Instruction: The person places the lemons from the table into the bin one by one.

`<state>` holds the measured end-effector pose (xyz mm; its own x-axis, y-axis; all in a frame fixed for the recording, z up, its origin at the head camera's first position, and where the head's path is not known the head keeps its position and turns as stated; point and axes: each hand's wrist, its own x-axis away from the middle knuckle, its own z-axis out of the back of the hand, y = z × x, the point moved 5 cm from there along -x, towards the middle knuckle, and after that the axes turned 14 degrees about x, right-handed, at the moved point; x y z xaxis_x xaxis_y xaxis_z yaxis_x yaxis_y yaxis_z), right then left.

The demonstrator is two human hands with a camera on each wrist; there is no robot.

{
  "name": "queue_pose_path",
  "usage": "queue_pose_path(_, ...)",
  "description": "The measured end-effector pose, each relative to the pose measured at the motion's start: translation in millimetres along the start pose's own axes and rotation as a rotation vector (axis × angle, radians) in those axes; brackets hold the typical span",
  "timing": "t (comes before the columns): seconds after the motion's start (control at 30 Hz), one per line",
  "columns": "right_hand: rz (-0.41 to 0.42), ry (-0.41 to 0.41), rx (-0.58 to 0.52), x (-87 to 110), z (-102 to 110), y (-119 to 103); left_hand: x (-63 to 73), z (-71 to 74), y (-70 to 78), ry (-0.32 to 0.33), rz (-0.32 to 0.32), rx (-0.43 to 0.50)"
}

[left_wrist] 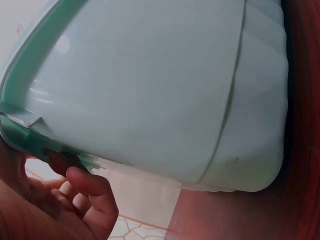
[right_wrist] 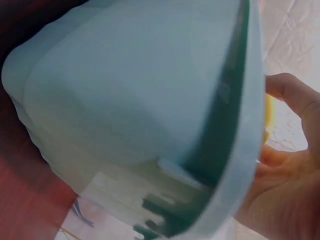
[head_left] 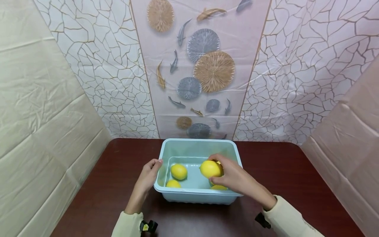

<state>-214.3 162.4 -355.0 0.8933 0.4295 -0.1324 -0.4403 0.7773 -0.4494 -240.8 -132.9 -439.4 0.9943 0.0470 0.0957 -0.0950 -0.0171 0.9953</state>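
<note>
A pale blue plastic basin [head_left: 201, 197] stands on the dark red table, with several yellow lemons in it. My left hand [head_left: 149, 172] grips the basin's left rim; in the left wrist view that hand [left_wrist: 75, 205] has its fingers curled at the rim's edge. Over the right side of the basin, my right hand [head_left: 232, 172] holds a lemon [head_left: 211, 169] between thumb and fingers. Another lemon [head_left: 179, 171] lies at the left inside, and one more lemon [head_left: 173, 183] is partly covered by the front rim. In the right wrist view the basin wall hides most of the held lemon [right_wrist: 269, 117].
The dark red table [head_left: 124, 164] reaches to a patterned cloth backdrop [head_left: 118, 82] behind the basin. Beige cloth walls [head_left: 44, 131] enclose both sides. Black wrist straps show at both sleeves.
</note>
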Motion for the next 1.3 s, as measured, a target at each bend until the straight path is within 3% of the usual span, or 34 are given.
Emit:
queue_pose_path(0.2,-0.015,-0.074,0.055,-8.7,-13,2,1.2,-0.2,0.0,0.001,0.012,0.001)
queue_pose_path(0.67,0.093,-0.15,0.122,-23.0,-28,8,-5.1,-1.6,1.2,0.009,0.0,-0.004)
queue_pose_path(0.87,0.094,-0.245,0.16,-25.8,-42,4,-3.5,-0.6,2.0,0.006,0.005,-0.005)
queue_pose_path(1.1,0.104,-0.38,0.117,-34.9,-54,2,-3.3,2.1,2.9,0.01,0.007,-0.016)
queue_pose_path(1.3,0.119,-0.42,0.135,-41.0,-65,5,-3.0,0.3,1.6,0.0,0.026,0.001)
